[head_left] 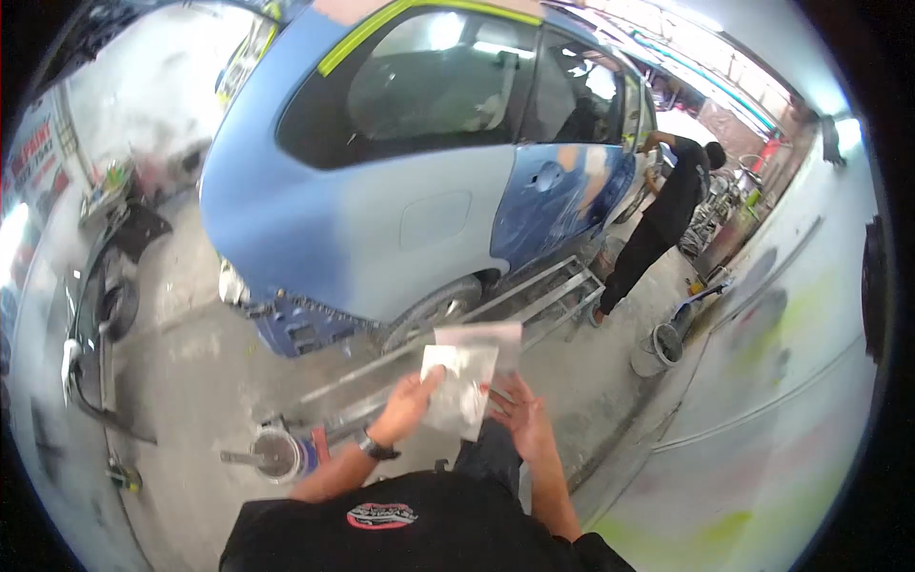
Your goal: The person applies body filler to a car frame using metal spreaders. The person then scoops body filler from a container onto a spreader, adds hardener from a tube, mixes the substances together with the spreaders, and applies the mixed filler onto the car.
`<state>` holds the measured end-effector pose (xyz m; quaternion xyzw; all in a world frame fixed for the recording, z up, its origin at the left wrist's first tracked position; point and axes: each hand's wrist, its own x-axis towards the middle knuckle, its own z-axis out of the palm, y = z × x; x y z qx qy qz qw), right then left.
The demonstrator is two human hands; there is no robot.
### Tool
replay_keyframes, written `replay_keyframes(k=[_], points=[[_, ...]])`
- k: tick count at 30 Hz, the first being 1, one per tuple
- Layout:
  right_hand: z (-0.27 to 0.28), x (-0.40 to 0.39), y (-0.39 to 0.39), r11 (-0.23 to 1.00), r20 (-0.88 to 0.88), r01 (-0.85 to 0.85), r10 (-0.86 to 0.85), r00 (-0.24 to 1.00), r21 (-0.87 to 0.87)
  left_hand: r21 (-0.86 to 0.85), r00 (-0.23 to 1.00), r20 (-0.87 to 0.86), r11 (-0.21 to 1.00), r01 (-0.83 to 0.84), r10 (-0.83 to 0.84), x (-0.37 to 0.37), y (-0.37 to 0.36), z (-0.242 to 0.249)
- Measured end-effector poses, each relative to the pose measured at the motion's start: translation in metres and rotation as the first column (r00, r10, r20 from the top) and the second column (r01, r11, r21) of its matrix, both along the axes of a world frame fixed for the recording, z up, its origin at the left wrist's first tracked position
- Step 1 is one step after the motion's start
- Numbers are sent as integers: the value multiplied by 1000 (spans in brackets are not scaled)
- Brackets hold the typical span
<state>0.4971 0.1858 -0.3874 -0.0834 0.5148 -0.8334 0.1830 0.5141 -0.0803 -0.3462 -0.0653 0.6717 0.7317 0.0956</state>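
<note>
A see-through plastic packet [465,393] with a whitish sheet or label inside is held up in front of my body. My left hand [410,405] is closed on its left edge, the thumb pressed over the front. Beside the packet's right edge is my right hand [524,419], its fingers apart; whether a fingertip touches the plastic I cannot make out. A small red mark shows near that edge. What the packet contains is too blurred to name.
A blue and grey car [400,229] stands ahead, yellow tape along its roof. Below it lies a metal frame [353,386]. A tub [278,456] is at lower left, a bucket [658,351] at right. Another person [667,210] works by the car's far door.
</note>
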Motion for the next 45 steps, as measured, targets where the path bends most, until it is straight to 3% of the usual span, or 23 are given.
replay_keyframes(k=[1,4,7,13,14,16,17,20,21,23,24,25,27,29,31,32,35,38,41,42,44,45], points=[[-11,-10,-6,999,-49,-20,18,999,-38,-2,999,25,999,32,-32,2,9,3],[-33,-29,-21,974,188,161,-131,973,-157,112,992,118,993,20,-33,10,39,25],[-30,-49,-17,963,227,226,-189,956,-149,181,984,178,983,-14,-19,5,57,31],[-7,-107,50,934,-52,340,-336,940,107,274,974,219,956,-110,49,-39,90,-29],[-3,-115,66,917,-116,366,-351,929,158,455,952,299,869,-195,57,-47,99,-31],[13,-123,88,903,-167,356,-323,932,239,737,902,431,569,-365,19,-63,124,-8],[29,-122,95,906,-141,324,-296,945,272,989,929,81,144,-30,-361,-73,108,-67],[49,-122,108,668,-361,234,56,931,706,766,859,499,521,-376,-114,-90,142,-49],[63,-119,109,792,-329,210,-12,944,574,964,957,146,253,-81,-251,-90,144,-46],[86,-106,110,952,-203,166,-114,972,258,807,930,363,476,-349,67,-98,158,-11],[97,-110,113,927,-404,210,-72,912,310,684,868,436,540,-491,236,-98,163,5],[113,-121,114,899,-584,268,-17,812,346,696,878,397,535,-478,267,-103,161,-9],[125,-141,115,791,-808,401,190,558,463,501,906,286,758,-419,312,-99,159,-2],[117,-160,111,596,-817,568,490,303,568,228,925,138,898,-377,353,-92,161,3],[101,-164,110,489,-714,604,670,201,629,-103,932,-62,927,-362,357,-95,166,7],[93,-164,111,432,-649,631,746,151,644,-117,919,-100,912,-392,382,-97,170,11],[72,-163,110,489,-662,540,728,180,685,-220,883,-230,862,-457,410,-109,179,7],[63,-156,116,502,-640,458,738,216,734,-255,885,-198,849,-462,422,-122,186,5],[54,-148,122,458,-597,503,788,152,733,-261,859,-245,823,-504,449,-135,186,-13],[57,-147,122,450,-592,489,785,182,747,-260,855,-253,820,-511,452,-145,183,-22],[61,-145,126,426,-570,455,785,245,782,-145,868,-73,856,-496,491,-161,167,-38],[58,-149,129,495,-622,394,711,329,774,16,867,-15,867,-498,498,-168,160,-37]])
